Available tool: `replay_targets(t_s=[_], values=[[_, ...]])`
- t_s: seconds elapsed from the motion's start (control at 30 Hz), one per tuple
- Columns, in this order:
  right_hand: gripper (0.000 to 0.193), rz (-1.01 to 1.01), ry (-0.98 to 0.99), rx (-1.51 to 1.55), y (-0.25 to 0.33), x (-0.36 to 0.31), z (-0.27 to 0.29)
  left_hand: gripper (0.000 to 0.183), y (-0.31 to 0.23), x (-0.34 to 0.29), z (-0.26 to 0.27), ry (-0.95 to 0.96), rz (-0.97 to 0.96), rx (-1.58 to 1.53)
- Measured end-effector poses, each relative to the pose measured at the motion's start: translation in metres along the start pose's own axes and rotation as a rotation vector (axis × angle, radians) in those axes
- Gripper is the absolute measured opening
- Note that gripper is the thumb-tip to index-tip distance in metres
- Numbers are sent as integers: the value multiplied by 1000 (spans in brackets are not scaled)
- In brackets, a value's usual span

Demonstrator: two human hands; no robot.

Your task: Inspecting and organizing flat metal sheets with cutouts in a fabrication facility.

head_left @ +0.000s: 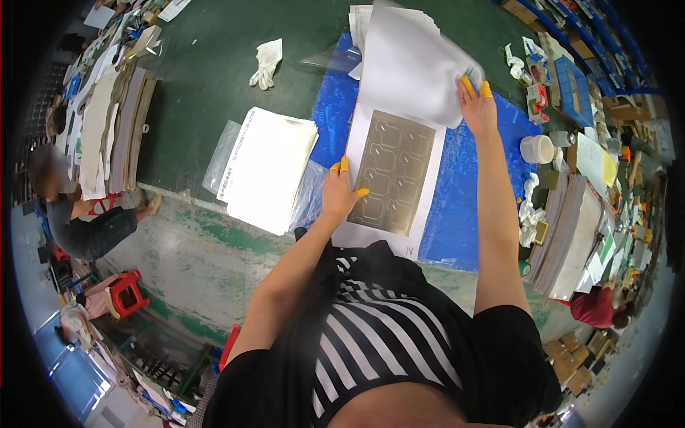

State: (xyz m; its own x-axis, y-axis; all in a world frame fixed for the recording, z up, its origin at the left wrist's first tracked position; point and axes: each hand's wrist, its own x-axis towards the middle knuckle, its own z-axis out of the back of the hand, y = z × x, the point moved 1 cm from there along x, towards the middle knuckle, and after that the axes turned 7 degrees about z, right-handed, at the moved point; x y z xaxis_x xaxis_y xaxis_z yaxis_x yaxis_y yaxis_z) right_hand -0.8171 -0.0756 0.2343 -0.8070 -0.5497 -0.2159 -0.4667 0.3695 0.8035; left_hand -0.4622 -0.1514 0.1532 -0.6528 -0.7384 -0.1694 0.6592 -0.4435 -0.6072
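Note:
My right hand [478,110], with yellow finger cots, grips the right edge of a large white paper sheet [407,68]. The sheet is raised, curved and blurred by motion. Below it lies a grey-brown metallic-looking sheet [392,171] with rounded outlines in two columns, on white paper [360,239]. At its left edge rests my left hand [341,191], also in yellow finger cots, thumb spread from the fingers and touching the grey-brown sheet. A blue mat [457,207] lies beneath. Left of that hand is a stack of white sheets [267,167] on clear plastic film.
A white glove [267,64] lies on the green table [207,78]. Board stacks stand on the left [118,128] and right [571,228]. A jar [536,149] and blue tray [573,93] are at the right. A person [85,214] sits at left near a red stool [127,294].

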Motion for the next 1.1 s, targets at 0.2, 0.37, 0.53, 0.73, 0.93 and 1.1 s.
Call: replay_targets(t_s=[0.2, 0.37, 0.53, 0.73, 0.93, 1.1], values=[[33, 138, 33, -132, -28, -25, 15, 56, 32, 4, -3, 7, 150, -62], [35, -58, 96, -601, -87, -132, 28, 27, 43, 0, 37, 253, 328, -326], [45, -257, 321, -495, -126, -206, -9, 24, 13, -28, 83, 311, 347, -644], [49, -359, 242, -163, -110, -236, -105, 28, -66, -80, 124, 63, -159, -289], [36, -244, 176, -187, -100, -236, -101, 38, -41, -78, 158, -189, -220, -364], [36, -300, 248, -90, -90, -245, -114, 38, 26, -66, 141, -322, 131, -630]])
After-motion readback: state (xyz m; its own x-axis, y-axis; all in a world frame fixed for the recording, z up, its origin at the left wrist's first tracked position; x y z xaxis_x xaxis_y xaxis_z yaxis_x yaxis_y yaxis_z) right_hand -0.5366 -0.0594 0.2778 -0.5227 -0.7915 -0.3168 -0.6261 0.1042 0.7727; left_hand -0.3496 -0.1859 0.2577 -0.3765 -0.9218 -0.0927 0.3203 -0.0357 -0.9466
